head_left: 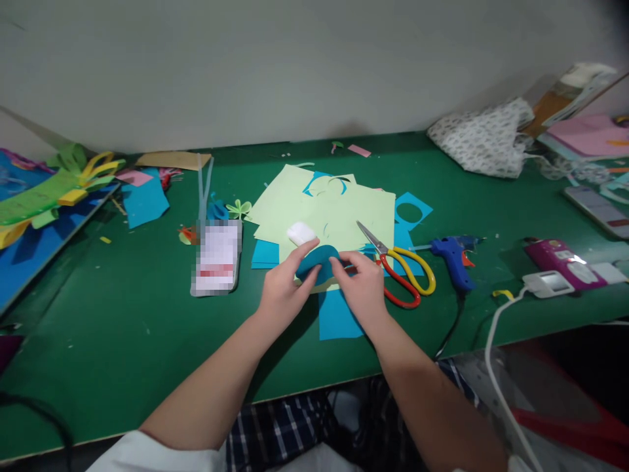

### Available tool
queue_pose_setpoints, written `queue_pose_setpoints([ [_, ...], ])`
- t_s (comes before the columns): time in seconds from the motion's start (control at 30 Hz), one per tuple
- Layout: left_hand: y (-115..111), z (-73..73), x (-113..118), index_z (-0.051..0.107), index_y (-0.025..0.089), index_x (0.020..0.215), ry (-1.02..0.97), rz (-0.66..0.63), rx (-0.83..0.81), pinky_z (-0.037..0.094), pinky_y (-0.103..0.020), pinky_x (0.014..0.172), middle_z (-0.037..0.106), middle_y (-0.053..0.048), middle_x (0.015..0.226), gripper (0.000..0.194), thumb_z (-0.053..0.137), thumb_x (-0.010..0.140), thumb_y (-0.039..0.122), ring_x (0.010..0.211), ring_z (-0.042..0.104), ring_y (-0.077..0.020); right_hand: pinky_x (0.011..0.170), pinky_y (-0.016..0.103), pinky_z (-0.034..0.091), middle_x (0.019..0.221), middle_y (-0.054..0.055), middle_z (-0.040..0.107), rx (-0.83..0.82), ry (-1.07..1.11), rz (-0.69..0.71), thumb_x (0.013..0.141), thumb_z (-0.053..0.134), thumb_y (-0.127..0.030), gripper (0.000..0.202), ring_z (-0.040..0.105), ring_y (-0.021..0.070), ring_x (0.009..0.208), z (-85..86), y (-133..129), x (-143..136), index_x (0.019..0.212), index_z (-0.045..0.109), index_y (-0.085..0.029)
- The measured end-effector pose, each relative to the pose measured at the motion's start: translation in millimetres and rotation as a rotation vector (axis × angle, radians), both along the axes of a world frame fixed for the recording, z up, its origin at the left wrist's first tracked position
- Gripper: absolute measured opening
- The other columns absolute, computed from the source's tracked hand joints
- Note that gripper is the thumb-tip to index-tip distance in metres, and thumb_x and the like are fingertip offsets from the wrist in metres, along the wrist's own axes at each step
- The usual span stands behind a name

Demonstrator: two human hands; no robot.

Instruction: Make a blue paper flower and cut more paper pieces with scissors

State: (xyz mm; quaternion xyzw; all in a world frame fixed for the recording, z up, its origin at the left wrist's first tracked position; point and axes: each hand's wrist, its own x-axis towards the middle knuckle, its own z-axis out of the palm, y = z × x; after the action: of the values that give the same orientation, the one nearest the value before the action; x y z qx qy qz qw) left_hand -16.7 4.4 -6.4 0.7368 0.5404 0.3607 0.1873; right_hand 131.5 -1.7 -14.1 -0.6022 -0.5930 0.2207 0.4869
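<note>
A rounded blue paper piece (319,261) is held between my two hands, above the near edge of pale green sheets (314,210). My left hand (285,283) pinches its left side between thumb and fingers. The right edge is gripped by my right hand (362,282). Just beyond my left fingertips lies a small white object (301,233). Scissors with red and yellow handles (398,265) rest open beside my right hand. Blue paper (339,316) lies under my hands, and a blue sheet with a round hole (415,211) is at the stack's right.
A phone (217,259) lies left of my hands. To the right are a blue glue gun (453,259) and a purple device (565,265) with a white cable. Paper crafts (54,196) sit far left; a patterned pouch (484,139) stands near the wall.
</note>
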Motion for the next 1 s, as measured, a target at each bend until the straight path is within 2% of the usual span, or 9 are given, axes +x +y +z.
queue_pose_setpoints([
  [0.13,-0.7,3.4,0.1,0.054,0.029,0.119,-0.04,0.027,-0.033,0.041,-0.021,0.064,0.062,-0.002,0.113,0.039,0.057,0.08,0.028,0.071,0.057,-0.0131,0.065,0.03,0.051,0.073,0.003,0.066,-0.031,0.162,-0.099,0.081,0.054,-0.033,0.018,0.061,0.0162,0.067,3.3,1.2,5.5,0.075,0.064,-0.02],
  [0.23,-1.1,4.7,0.5,0.054,0.028,0.119,-0.1,0.046,-0.064,0.04,-0.02,0.059,0.062,-0.002,0.111,0.04,0.058,0.079,0.028,0.065,0.053,-0.0117,0.065,0.029,0.051,0.084,0.004,0.068,-0.098,0.333,-0.017,0.079,0.057,-0.038,0.021,0.063,0.0179,0.078,5.5,2.1,6.7,0.089,0.064,-0.02],
  [0.3,-1.3,4.1,0.8,0.055,0.028,0.119,-0.115,0.036,-0.076,0.039,-0.02,0.058,0.063,-0.001,0.107,0.041,0.059,0.079,0.027,0.062,0.051,-0.011,0.064,0.028,0.05,0.087,0.004,0.068,-0.129,0.286,0.112,0.076,0.06,-0.037,0.023,0.062,0.0184,0.08,5.6,1.7,4.4,0.093,0.064,-0.021],
  [0.4,-1.3,1.8,1.2,0.055,0.029,0.119,-0.077,0.028,-0.073,0.039,-0.02,0.057,0.064,-0.001,0.103,0.041,0.059,0.078,0.028,0.06,0.05,-0.0106,0.062,0.028,0.047,0.075,0.002,0.067,-0.117,0.102,0.183,0.079,0.058,-0.036,0.017,0.06,0.0169,0.069,3.8,-0.2,-0.7,0.078,0.065,-0.021],
  [0.47,-1.2,0.8,1.7,0.054,0.029,0.119,-0.05,0.037,-0.064,0.039,-0.02,0.058,0.063,-0.001,0.105,0.041,0.059,0.079,0.029,0.063,0.052,-0.0112,0.061,0.028,0.045,0.068,0.001,0.064,-0.072,0.02,0.148,0.081,0.056,-0.037,0.021,0.057,0.0161,0.064,2.3,-1.4,-2.9,0.07,0.063,-0.021],
  [0.6,-0.8,1.6,2.3,0.054,0.028,0.119,-0.061,0.048,-0.049,0.043,-0.021,0.063,0.064,-0.001,0.102,0.04,0.059,0.079,0.028,0.066,0.054,-0.0107,0.06,0.027,0.043,0.068,0.002,0.062,-0.036,-0.022,0.091,0.082,0.055,-0.039,0.023,0.056,0.0162,0.065,1.6,-2.4,-2.5,0.07,0.061,-0.02],
  [0.77,0.7,3.9,0.8,0.054,0.025,0.117,-0.177,0.059,-0.064,0.046,-0.02,0.062,0.063,0.002,0.077,0.038,0.059,0.079,0.028,0.066,0.058,-0.0108,0.057,0.026,0.043,0.066,0.001,0.06,-0.122,0.057,0.033,0.083,0.053,-0.044,0.027,0.053,0.0152,0.062,2.2,-1.8,2.4,0.072,0.061,-0.021],
  [1.0,0.5,4.9,0.3,0.055,0.022,0.114,-0.276,0.083,-0.069,0.049,-0.021,0.063,0.063,0.0,0.076,0.035,0.059,0.079,0.027,0.069,0.062,-0.0122,0.059,0.028,0.047,0.07,0.002,0.066,-0.203,0.274,0.019,0.078,0.058,-0.045,0.027,0.058,0.0164,0.063,5.4,0.7,5.3,0.076,0.064,-0.019],
])
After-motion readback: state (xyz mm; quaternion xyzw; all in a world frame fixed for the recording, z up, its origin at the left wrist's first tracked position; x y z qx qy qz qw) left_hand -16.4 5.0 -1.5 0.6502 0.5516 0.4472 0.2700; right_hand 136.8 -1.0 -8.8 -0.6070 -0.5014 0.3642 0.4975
